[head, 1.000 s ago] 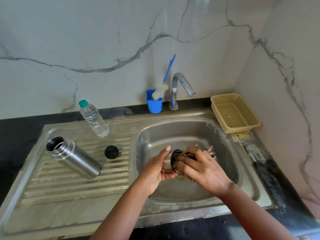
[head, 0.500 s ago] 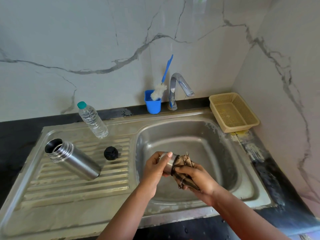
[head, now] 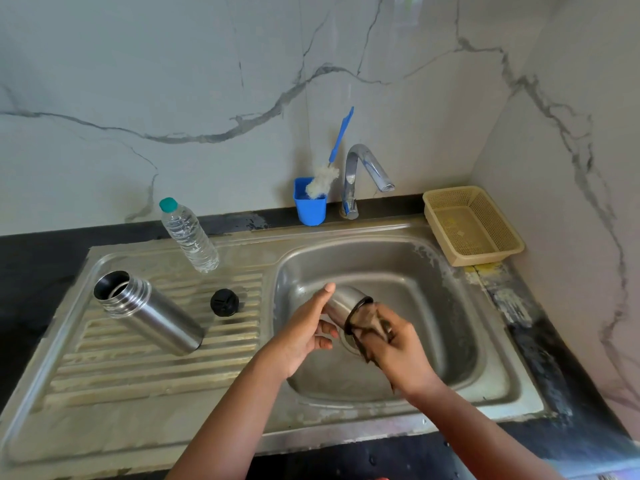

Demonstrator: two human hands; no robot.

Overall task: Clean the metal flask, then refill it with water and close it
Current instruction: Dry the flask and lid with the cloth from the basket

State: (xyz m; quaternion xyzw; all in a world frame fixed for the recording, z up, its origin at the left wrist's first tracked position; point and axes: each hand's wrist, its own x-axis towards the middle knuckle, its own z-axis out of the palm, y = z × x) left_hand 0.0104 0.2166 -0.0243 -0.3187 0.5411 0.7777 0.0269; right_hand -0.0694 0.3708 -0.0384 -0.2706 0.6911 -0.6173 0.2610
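Marble-veined wall panels close in the corner behind a stainless steel sink [head: 498,393] sunk into a dark surface, and I work over its basin. Nearest me, my right hand [head: 398,351] has its fingers curled round a dark, frayed scrubbing cloth [head: 367,323] and presses it into the open mouth of a small steel cup-shaped flask cap [head: 343,303]. My left hand [head: 304,330] cradles that cap from the closed end, thumb laid straight along its top and the other fingers bent under it, so the left grip is closed on the cap and the right on the cloth. The cap's long axis runs from upper left to lower right, its mouth facing the right hand.

What matters for the next move: the cylindrical brushed-metal flask [head: 152,313] lies on its side well to the left on the ribbed drainboard, apart from both hands, with its open threaded mouth pointing up-left, away from me, and its base toward the basin. My left hand is the nearer one, and I judge it would meet the base end first.

Just right of the flask sits a round black inner stopper [head: 224,302]. Farther back stands a clear plastic water bottle with a teal cap [head: 188,237], then a blue holder with a white-headed bottle brush [head: 310,206], a chrome tap [head: 360,174] and a beige mesh basket [head: 474,223].
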